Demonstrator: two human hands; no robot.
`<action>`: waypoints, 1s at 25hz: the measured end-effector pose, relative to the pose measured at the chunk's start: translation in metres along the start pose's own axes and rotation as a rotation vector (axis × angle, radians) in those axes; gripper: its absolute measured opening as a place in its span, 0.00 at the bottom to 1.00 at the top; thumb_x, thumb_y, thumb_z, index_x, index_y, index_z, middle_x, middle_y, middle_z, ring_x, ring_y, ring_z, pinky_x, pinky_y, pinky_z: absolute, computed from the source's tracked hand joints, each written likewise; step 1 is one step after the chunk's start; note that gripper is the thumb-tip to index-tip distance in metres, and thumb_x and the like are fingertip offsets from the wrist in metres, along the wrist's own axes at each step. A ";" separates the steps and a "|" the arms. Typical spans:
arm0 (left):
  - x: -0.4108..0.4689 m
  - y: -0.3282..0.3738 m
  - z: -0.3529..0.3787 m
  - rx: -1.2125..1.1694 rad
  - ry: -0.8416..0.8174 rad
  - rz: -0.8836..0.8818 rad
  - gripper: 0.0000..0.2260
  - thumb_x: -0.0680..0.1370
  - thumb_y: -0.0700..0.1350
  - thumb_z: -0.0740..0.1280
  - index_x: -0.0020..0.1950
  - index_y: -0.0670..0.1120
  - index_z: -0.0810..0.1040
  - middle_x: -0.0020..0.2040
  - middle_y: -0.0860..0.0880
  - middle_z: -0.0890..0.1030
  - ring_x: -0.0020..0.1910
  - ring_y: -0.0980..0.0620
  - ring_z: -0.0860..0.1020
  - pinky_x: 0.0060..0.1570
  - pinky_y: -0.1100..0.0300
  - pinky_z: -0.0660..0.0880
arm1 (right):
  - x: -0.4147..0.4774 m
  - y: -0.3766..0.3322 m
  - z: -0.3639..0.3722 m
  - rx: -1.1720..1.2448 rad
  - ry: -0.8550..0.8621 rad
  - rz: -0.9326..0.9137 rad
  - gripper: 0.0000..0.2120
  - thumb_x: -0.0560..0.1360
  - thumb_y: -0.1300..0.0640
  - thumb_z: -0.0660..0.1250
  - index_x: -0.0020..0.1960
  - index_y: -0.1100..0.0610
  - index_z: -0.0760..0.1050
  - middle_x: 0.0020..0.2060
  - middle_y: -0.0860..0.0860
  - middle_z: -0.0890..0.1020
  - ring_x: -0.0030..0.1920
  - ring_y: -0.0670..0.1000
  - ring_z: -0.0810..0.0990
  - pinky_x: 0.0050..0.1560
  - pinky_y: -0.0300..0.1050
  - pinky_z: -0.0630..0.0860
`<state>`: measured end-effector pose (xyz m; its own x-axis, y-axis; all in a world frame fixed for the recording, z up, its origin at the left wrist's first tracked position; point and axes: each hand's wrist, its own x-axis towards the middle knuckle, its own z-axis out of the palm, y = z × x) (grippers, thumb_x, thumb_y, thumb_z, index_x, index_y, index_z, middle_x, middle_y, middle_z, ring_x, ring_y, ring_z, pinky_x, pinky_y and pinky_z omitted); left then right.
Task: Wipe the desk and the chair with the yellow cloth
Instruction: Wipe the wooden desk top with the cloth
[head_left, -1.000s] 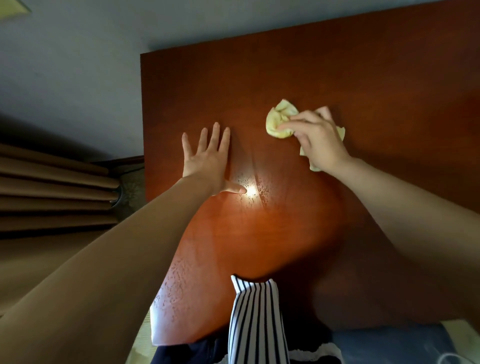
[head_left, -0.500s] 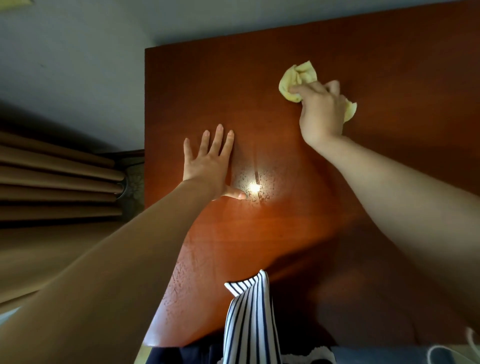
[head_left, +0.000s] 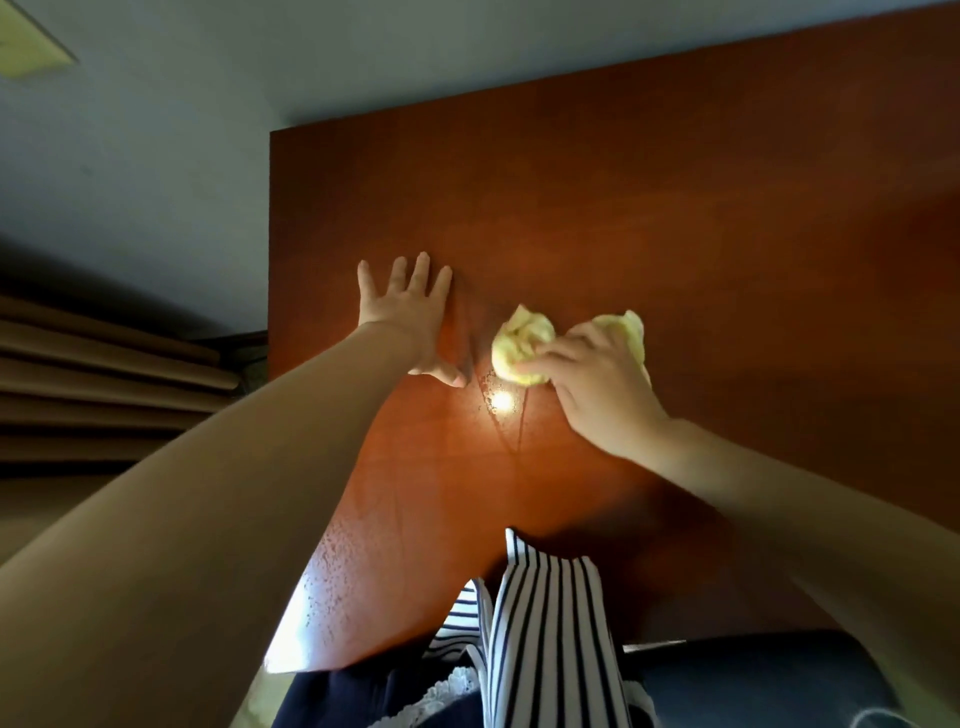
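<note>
Right hand grip clamped on bunched cloth, rubbing worktop; left hand, fingers apart, flat at 9 o'clock, bracing.

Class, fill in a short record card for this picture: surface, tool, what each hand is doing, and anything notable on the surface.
surface: reddish-brown wooden desk
tool: crumpled yellow cloth
right hand: fingers pressing the cloth onto the desk
left hand: flat on the desk, fingers spread, holding nothing
notable: bright light glare just in front of the cloth, with speckled marks around it
clothing: striped fabric at the near edge
</note>
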<state>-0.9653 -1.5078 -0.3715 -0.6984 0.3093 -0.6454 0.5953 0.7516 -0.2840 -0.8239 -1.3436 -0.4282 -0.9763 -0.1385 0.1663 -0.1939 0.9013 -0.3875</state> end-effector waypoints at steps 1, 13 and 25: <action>-0.002 0.006 -0.001 -0.006 0.006 0.017 0.59 0.64 0.72 0.68 0.77 0.48 0.33 0.78 0.45 0.36 0.77 0.42 0.39 0.71 0.35 0.40 | -0.015 -0.003 -0.002 0.022 0.001 -0.067 0.19 0.65 0.70 0.72 0.51 0.52 0.83 0.47 0.49 0.84 0.46 0.57 0.77 0.49 0.55 0.73; -0.009 0.059 0.009 0.009 0.033 0.085 0.66 0.60 0.74 0.68 0.73 0.42 0.26 0.74 0.40 0.29 0.75 0.38 0.36 0.71 0.38 0.42 | -0.044 0.052 -0.041 0.029 -0.176 -0.475 0.20 0.63 0.64 0.77 0.53 0.50 0.82 0.48 0.46 0.84 0.44 0.51 0.75 0.41 0.47 0.76; -0.007 0.064 0.018 0.022 0.049 0.092 0.67 0.58 0.75 0.66 0.70 0.41 0.23 0.73 0.38 0.28 0.75 0.37 0.35 0.72 0.40 0.42 | 0.100 0.125 -0.043 -0.007 -0.054 0.112 0.16 0.78 0.62 0.62 0.61 0.49 0.78 0.61 0.49 0.78 0.52 0.58 0.69 0.54 0.49 0.66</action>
<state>-0.9151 -1.4725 -0.3984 -0.6588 0.4053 -0.6338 0.6659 0.7062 -0.2406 -0.9419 -1.2270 -0.4210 -0.9956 -0.0588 0.0733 -0.0831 0.9150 -0.3948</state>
